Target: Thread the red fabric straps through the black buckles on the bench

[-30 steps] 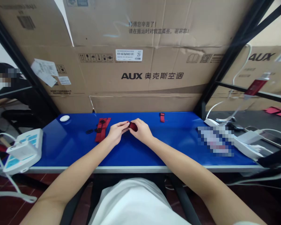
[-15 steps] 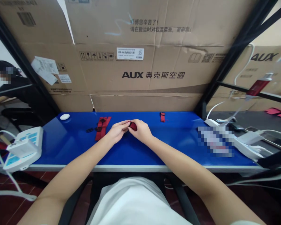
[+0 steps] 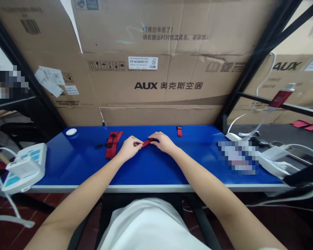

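1. Centre stage, a short red webbing strap (image 3: 146,143) spanned the gap between two hands, over the blue tabletop (image 3: 159,170), closer to the surface's far edge than its near one; whether it touched down, I couldn't tell.
2. The left hand (image 3: 130,148) had one end pinched, thumb to fingertips! The right hand (image 3: 164,141) gripped the other, a dark bit there too small to name.
3. Off left lay red straps (image 3: 116,146) with black fittings, a black buckle (image 3: 98,146) just beside; rightward, a buckled red strap (image 3: 179,132) sat by the far edge.
4. The step in hand looked like straightening or adjusting that strap.
5. The next move, I judged, called for steady tension and precise fingertips.
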`<state>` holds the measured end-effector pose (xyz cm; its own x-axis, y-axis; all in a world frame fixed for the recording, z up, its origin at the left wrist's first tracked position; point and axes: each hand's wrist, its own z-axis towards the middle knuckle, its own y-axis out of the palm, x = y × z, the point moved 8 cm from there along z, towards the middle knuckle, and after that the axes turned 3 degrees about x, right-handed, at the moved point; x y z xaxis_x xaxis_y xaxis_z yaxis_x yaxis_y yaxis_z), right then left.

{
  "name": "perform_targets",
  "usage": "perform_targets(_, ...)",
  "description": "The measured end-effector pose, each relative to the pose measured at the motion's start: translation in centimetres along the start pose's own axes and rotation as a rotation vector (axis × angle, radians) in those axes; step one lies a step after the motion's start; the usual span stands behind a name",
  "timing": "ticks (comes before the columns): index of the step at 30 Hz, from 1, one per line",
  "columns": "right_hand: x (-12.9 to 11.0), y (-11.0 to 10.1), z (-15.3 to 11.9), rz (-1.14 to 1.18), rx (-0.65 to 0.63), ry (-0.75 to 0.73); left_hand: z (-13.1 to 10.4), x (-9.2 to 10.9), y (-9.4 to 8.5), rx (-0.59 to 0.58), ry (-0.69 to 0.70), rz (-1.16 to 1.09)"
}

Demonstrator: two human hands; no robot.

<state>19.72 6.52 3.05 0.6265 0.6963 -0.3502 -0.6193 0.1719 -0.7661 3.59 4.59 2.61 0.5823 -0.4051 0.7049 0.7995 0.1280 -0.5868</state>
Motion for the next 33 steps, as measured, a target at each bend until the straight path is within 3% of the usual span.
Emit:
perform_targets(5, 2.2, 1.0, -0.3, -0.095, -0.041, 0.155, -1.7, 3.2, 2.7, -0.22, 0.378, 0.289)
perform_targets(8, 2.4, 0.7, -0.6, -0.16, -0.032, 0.254, -1.8, 3.3, 3.3, -0.227, 0.455, 0.384)
perform_targets(12, 2.4, 0.4, -1.1, -0.215, -0.041, 0.345, -0.8, 2.7, 3.8, -0.185, 0.459, 0.44)
perform_targets(22, 1.5, 1.3, -2.2, -0.216, -0.151, 0.276, -0.8, 2.5, 3.9, -0.163, 0.493, 0.489)
perform_targets(28, 1.4, 1.6, -2.3, -0.209, -0.184, 0.291, -0.9, 2.1, 2.5, -0.111, 0.362, 0.555)
perform_targets(33, 0.6, 1.8, -2.4, -0.218, -0.168, 0.272, -0.9, 0.7, 2.3, -0.146, 0.215, 0.631)
